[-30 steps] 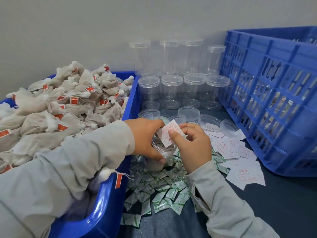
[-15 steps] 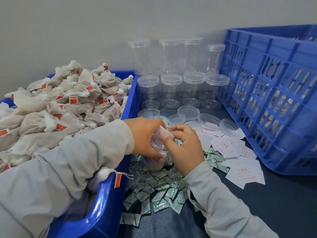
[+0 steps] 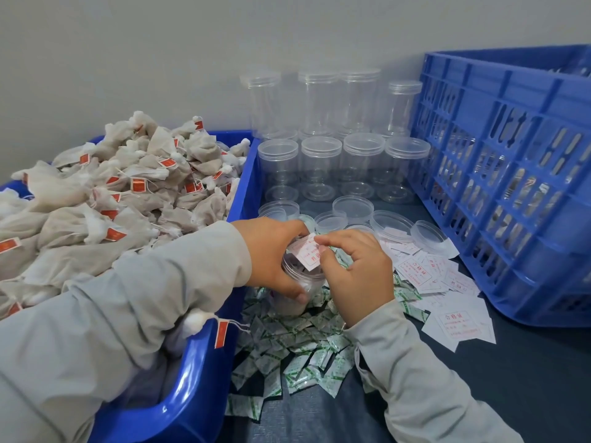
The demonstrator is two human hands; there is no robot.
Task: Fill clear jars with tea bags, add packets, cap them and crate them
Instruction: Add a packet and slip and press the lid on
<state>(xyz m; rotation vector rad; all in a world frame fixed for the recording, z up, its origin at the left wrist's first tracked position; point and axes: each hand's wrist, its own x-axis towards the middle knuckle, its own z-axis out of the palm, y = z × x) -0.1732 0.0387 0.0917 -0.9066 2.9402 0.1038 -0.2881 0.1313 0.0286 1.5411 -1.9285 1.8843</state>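
Pale grey wall point(image 3: 128, 59) backs a dark tabletop point(image 3: 527, 378). Left hand point(image 3: 271, 254) fingers wrap a clear plastic jar point(image 3: 300, 276) standing among green-printed packets point(image 3: 297, 362); right hand point(image 3: 358, 273) pinches a white red-printed slip point(image 3: 308, 252) at its mouth. Blue bin point(image 3: 198, 378) holds tea bags point(image 3: 128, 187); blue slatted crate point(image 3: 511, 171) stands right.

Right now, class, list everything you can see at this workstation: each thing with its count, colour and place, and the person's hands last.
tea bags: many, beige with red tags, heaped in the bin
bin: one, blue, left
capped jars: about eight, clear, by the wall
loose lids: several, clear, before the jars
open jar: one, clear, centre
slip: one, white with red print, at the jar mouth
green packets: many, on the table
paper slips: many, white, right
crate: one, blue, right
left hand: grips the jar
right hand: pinches the slip
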